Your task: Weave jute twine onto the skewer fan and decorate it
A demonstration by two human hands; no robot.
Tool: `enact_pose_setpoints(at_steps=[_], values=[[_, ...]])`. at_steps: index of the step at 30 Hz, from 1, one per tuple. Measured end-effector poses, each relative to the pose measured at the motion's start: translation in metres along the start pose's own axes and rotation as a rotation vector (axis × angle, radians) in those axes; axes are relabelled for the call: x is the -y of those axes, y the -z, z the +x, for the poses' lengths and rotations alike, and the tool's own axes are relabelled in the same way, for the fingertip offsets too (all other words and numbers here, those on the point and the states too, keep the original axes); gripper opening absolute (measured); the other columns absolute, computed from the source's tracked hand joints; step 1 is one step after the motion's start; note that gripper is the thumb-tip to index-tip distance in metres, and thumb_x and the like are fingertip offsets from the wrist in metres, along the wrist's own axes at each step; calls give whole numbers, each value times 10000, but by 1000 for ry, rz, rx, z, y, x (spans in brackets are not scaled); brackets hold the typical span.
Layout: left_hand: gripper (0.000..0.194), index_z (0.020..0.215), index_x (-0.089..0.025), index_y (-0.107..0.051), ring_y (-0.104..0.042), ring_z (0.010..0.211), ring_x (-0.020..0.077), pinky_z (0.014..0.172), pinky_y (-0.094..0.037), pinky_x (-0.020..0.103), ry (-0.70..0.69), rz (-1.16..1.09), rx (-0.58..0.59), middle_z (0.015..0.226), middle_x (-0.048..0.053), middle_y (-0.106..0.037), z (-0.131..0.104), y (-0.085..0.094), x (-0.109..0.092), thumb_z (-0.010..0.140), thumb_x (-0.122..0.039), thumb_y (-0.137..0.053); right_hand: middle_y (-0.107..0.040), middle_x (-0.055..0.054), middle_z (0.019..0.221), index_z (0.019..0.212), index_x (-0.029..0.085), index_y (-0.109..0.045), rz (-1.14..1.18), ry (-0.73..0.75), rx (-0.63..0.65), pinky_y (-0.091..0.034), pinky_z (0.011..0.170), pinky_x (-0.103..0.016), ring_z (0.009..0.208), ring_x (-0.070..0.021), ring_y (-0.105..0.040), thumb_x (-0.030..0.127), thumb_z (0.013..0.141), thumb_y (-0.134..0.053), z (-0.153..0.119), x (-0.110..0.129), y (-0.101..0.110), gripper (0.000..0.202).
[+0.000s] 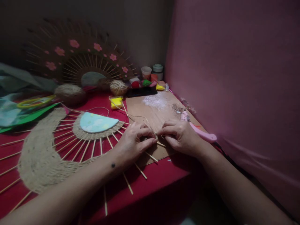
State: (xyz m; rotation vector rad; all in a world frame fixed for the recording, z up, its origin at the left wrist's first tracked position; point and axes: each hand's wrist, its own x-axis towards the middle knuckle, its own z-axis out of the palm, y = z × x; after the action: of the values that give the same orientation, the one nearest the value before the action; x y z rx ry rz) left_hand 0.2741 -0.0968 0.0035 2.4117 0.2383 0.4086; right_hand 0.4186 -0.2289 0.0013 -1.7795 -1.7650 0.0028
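A fan-shaped weaving (39, 150) of tan twine on thin wooden sticks lies on the red cloth, a light blue half-round piece (98, 122) at its centre. At its right end, my left hand (138, 137) is closed, thumb and fingers pinching the twine by the outer sticks. My right hand (180, 136) meets it there, its fingertips also pinched on the twine. A loose strand of twine (138, 116) runs from the hands back to the left. My fingers hide the exact point where twine and stick meet.
A finished-looking fan with pink flowers (74, 43) stands behind. Twine balls (118, 88), a yellow packet (116, 102) and cups (146, 72) sit at the back. A pink glue gun (202, 132) lies right of a brown board (138, 104), beside a pink curtain (234, 78).
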Motion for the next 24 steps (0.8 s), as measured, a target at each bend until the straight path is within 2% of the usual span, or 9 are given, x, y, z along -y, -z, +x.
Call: enact_pose_setpoints(at_steps=[5, 10, 14, 18, 24], values=[[114, 713, -204, -645, -499, 850, 180, 808, -382, 343, 4, 22, -4, 816, 9, -626, -1, 0, 0, 811, -227, -592, -659, -31, 747, 772, 165, -729, -8, -12, 1, -431, 663, -247, 716, -125, -588, 71, 746, -498, 1, 1, 0, 251], [155, 720, -203, -641, -476, 833, 187, 763, -384, 330, 15, 75, -21, 817, 12, -599, -1, -2, 1, 783, -343, -645, -652, -23, 751, 792, 192, -735, -34, -8, 23, -428, 658, -246, 718, -123, -580, 106, 768, -508, 1, 0, -1, 244], [149, 688, -198, -633, -464, 848, 180, 786, -372, 331, -18, 102, -37, 832, 8, -588, 1, -4, 3, 814, -274, -608, -660, -24, 770, 790, 181, -726, -6, -20, -2, -432, 656, -243, 715, -119, -586, 99, 760, -502, 0, 1, 0, 241], [194, 613, -192, -619, -473, 846, 180, 795, -382, 339, 24, 28, -31, 831, 13, -583, 1, -4, 3, 795, -260, -626, -670, -22, 778, 815, 165, -719, 32, -61, -52, -433, 635, -236, 695, -113, -590, 83, 746, -485, -1, 1, 0, 258], [156, 635, -202, -673, -500, 877, 185, 827, -398, 353, 68, -69, -7, 859, 19, -593, 1, -3, 4, 776, -268, -656, -653, -24, 745, 805, 182, -732, -10, -31, -15, -423, 631, -239, 693, -116, -578, 95, 763, -488, -1, 1, -2, 262]])
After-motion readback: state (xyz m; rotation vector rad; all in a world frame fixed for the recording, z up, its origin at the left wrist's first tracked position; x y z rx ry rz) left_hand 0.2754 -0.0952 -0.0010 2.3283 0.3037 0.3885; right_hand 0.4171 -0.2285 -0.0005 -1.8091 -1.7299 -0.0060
